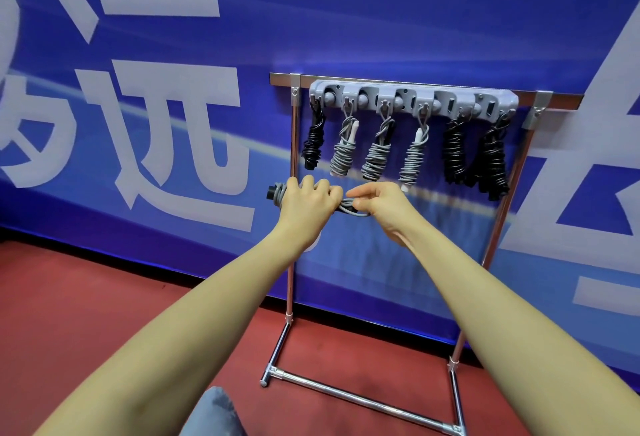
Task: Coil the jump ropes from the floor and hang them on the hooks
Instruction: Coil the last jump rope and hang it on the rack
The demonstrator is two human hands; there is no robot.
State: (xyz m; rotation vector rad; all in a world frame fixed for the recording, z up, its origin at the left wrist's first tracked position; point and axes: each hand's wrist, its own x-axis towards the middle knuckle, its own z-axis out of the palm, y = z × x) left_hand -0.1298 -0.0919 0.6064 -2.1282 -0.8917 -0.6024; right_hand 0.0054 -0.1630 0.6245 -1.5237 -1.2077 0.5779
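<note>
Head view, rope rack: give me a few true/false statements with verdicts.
1. Six coiled ropes hang from the grey hook strip. True.
2. All hung ropes are black. False: three are grey, three black.
3. The left hand grips a grey rope bundle. True.
4. The right hand hangs idle at the side. False: it pinches the bundle's loose loops.
5. The rack stands on a green floor. False: the floor is red.
</note>
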